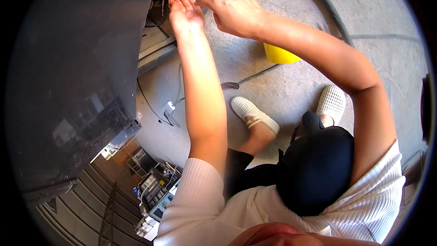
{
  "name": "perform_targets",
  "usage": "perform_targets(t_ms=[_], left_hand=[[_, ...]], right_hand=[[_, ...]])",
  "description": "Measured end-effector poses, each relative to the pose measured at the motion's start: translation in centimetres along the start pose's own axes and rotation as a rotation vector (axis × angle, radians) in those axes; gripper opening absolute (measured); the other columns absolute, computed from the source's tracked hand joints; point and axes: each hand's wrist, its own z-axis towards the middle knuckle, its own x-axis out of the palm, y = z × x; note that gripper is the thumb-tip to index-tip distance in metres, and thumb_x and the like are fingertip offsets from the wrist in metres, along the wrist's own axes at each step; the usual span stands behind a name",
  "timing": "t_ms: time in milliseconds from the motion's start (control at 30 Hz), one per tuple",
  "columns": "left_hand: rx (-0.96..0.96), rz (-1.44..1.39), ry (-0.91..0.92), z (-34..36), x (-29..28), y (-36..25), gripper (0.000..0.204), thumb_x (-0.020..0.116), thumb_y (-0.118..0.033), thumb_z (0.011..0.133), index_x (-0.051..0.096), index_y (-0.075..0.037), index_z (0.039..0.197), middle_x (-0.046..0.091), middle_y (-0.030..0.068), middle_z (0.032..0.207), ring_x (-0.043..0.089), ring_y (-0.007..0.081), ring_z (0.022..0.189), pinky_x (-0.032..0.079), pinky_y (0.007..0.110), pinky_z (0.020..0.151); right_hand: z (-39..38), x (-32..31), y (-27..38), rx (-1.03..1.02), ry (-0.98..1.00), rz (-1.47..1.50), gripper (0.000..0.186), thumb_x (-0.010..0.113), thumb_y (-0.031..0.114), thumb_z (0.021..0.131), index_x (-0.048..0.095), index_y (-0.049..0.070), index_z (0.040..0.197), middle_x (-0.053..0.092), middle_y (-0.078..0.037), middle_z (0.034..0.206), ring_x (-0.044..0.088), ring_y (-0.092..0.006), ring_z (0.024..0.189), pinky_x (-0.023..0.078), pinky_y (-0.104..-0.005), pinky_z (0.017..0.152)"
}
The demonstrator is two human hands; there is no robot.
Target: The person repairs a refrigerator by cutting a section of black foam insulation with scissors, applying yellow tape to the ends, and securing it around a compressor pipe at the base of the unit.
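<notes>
My left hand (186, 17) is held palm up beside the edge of a large black panel (86, 50), with its fingers stretched out and slightly cupped. Nothing I can make out lies on its palm. Just to its right, my right hand (233, 8) hangs with its back toward me and its fingers bent inward. The index finger of that hand reaches to the left hand's fingers, but whether they touch is unclear. Whatever its fingertips may hold is hidden or too small to name. Behind the left hand, dark wires (159, 7) show in an opening next to the panel.
Under my right forearm stands a yellow container (281, 54) on the concrete floor. A thick dark hose (327, 7) runs along the floor at the upper right. A white plug (168, 108) with cords lies near the panel. Equipment (157, 187) crowds the lower left.
</notes>
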Motion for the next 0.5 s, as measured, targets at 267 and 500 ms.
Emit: perform_targets(t_ms=[267, 500], left_hand=[[-0.16, -0.165, 0.244, 1.0, 1.6, -1.6, 0.036, 0.042, 0.004, 0.09, 0.049, -0.012, 0.121, 0.056, 0.0011, 0.124, 0.052, 0.0206, 0.114, 0.035, 0.049, 0.1], [-0.299, -0.315, 0.401, 2.3, 1.6, -2.3, 0.031, 0.046, 0.001, 0.08, 0.053, -0.001, 0.11, 0.058, 0.0046, 0.103, 0.053, 0.0217, 0.101, 0.031, 0.05, 0.101]], right_hand=[[-2.1, -0.3, -0.4, 0.068, -0.008, 0.111, 0.032, 0.059, 0.004, 0.072, 0.07, 0.016, 0.099, 0.062, -0.002, 0.095, 0.054, -0.0225, 0.091, 0.041, -0.0374, 0.077], [-2.5, -0.5, -0.5, 0.088, -0.009, 0.116, 0.029, 0.06, 0.006, 0.074, 0.07, 0.018, 0.098, 0.061, -0.002, 0.093, 0.056, -0.0224, 0.093, 0.042, -0.038, 0.077]])
